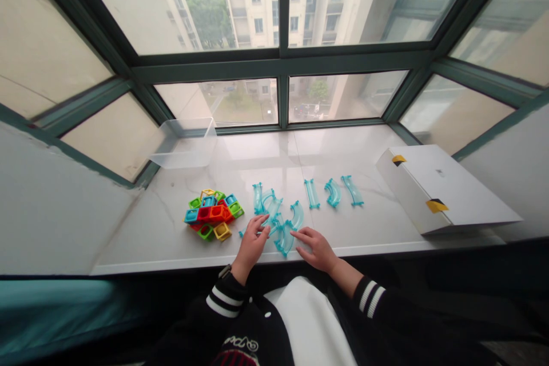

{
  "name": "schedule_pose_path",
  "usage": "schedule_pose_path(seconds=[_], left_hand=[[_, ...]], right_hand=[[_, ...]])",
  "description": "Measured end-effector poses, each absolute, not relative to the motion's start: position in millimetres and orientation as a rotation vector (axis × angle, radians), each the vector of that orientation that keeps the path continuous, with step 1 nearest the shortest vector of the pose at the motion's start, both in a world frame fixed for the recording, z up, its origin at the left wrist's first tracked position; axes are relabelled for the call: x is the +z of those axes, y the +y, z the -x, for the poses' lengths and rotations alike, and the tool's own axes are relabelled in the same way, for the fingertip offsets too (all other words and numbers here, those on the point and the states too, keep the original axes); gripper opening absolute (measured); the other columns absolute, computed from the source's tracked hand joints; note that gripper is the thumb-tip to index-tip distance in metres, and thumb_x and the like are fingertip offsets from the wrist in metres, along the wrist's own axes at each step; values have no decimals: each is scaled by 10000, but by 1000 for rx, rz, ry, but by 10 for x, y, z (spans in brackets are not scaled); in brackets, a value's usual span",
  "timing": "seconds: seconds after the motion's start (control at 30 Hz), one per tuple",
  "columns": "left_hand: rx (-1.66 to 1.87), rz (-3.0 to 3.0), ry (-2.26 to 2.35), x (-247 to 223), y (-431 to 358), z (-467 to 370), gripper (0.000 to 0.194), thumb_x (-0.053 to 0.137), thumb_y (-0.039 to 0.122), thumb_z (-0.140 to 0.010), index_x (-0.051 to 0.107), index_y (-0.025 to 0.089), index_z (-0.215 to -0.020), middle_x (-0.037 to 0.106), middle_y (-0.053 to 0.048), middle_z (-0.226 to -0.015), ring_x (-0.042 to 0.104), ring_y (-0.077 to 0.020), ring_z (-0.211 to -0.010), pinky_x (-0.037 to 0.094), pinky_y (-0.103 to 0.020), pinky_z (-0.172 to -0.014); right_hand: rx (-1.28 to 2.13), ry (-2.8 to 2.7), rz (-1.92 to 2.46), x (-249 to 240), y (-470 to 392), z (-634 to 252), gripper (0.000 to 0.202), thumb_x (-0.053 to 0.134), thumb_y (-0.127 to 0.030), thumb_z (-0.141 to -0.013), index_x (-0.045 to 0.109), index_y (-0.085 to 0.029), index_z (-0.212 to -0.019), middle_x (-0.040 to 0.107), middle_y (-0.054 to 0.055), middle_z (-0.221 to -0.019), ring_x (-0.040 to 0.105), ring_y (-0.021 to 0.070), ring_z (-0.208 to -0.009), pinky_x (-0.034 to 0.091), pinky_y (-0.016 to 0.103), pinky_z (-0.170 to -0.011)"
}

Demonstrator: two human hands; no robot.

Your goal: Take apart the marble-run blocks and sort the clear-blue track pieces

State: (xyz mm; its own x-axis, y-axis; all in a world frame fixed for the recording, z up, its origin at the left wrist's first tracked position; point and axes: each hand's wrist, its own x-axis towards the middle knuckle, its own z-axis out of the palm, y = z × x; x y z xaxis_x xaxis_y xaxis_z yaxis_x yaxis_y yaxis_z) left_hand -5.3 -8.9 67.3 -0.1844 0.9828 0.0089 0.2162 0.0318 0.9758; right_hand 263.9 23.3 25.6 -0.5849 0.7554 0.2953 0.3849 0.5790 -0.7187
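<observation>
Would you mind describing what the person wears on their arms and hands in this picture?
Both hands are bare, without gloves. The left hand has what looks like a dark watch at the wrist. Both sleeves are black with ribbed cuffs carrying two white stripes, on the left cuff and the right cuff. The right hand shows no ring or band.

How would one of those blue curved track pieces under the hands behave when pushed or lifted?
The curved track pieces look like thin translucent plastic, so probably stiff and light. On the glossy sill they would likely slide rather than roll. Both hands, left and right, rest fingertips on them.
</observation>
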Motion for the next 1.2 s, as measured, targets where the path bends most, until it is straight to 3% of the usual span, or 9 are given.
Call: schedule_pose_path(seconds=[0.17,0.4,0.67,0.8,0.93,1.2], left_hand=[[1082,-1355,1519,656,-116,30,425,646,519,-946,764,255,-1257,609,-121,-1335,703,-234,-1031,656,-411,-868],[1008,-1370,1529,624,-132,15,448,629,523,-953,750,257,-1293,603,-128,-1365,702,-227,-998,643,-431,-899],[1238,-1286,1513,646,-81,36,465,656,476,-945,690,266,-1358,558,-111,-1382,683,-169,-909,668,-392,-819],[1313,-1226,1489,687,-71,54,473,663,465,-948,658,268,-1378,559,-110,-1395,714,-202,-1030,647,-396,-909],[1406,-1188,1498,721,-67,98,407,681,460,-949,671,220,-1278,635,-131,-1341,680,-263,-1225,568,-429,-1065],[1529,-1072,1610,735,-66,222,424,726,514,-915,631,202,-1185,692,-118,-1179,707,-247,-1118,574,-432,-1016]], right_hand=[[697,-2340,866,244,219,-2631,540,698,-313,-927,628,-349,-1461,650,95,-1230,642,248,-1024,550,439,-942],[621,-2413,914,255,209,-2601,398,699,-292,-926,718,-328,-1322,674,92,-1203,641,251,-1015,525,446,-957],[609,-2403,956,200,218,-2586,361,673,-301,-955,719,-314,-1313,697,97,-1188,653,261,-1054,527,438,-969],[618,-2405,959,176,225,-2585,366,668,-303,-965,710,-328,-1328,701,95,-1192,653,266,-1071,532,439,-968],[645,-2385,963,157,228,-2588,367,674,-303,-963,714,-325,-1328,699,96,-1195,651,267,-1086,531,441,-981],[659,-2383,980,171,229,-2585,356,684,-303,-954,727,-311,-1308,687,99,-1200,655,264,-1063,531,448,-972]])
